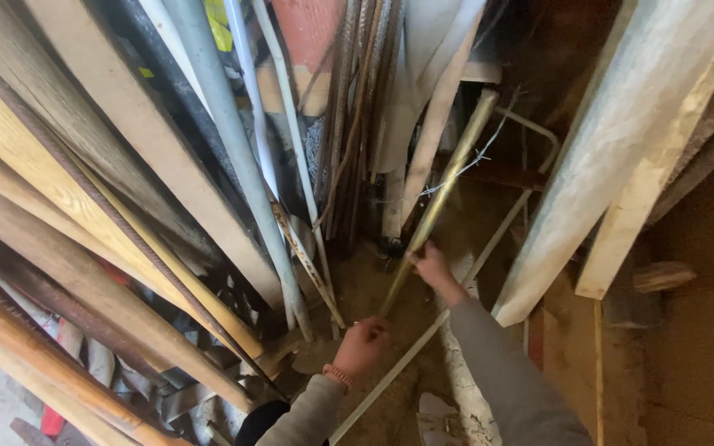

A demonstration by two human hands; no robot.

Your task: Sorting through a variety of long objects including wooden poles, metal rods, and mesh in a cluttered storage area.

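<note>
Both of my hands grip one long brass-coloured metal rod [448,177] that leans up into the far corner. My left hand [359,347] closes around its lower end, a bead bracelet at the wrist. My right hand [431,266] holds the same rod higher up, about a forearm's length away. Both arms wear grey sleeves. The rod's top rests among upright pipes and boards.
Wooden planks [84,190] lean in a stack on the left. Grey and white pipes [233,140] stand behind them. A pale weathered beam [613,140] leans on the right. A thin white pipe [456,297] crosses the dirt floor [373,289] under my hands.
</note>
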